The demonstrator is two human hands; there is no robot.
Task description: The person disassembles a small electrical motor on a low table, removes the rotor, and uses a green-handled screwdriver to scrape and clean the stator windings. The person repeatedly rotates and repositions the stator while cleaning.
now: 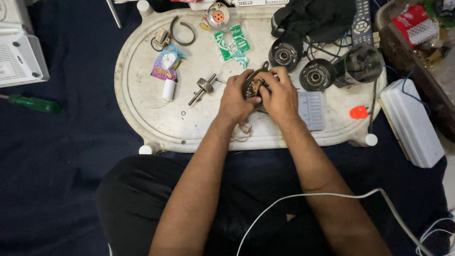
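Left hand: centre of the frame, fingers curled tight round the left side of the motor part.
Right hand: just beside the left, fingers folded over the part's right side and top, so that both hands clasp it between them.
Motor part: small metal piece with copper windings, mostly hidden by the fingers, held over the middle of the tray.
Tray: pale oval, worn, filling the upper middle of the frame on dark cloth.
Green packet: flat, green and white, top centre of the tray, above the hands.
Purple packet: crumpled, shiny, purple and blue, upper left of the tray.
White cylinder: just below the purple packet.
Shaft: metal rod with a block on it, left of the hands.
Ring: open metal band, top left of the tray.
Round housings: black, right of the hands, with wires.
Grey pad: ribbed rectangle, touching the right wrist's side.
Orange cap: right edge of the tray.
Red pack: upper right corner, in a brown box.
Screwdriver: green handle, far left on the cloth.
White box: right of the tray.
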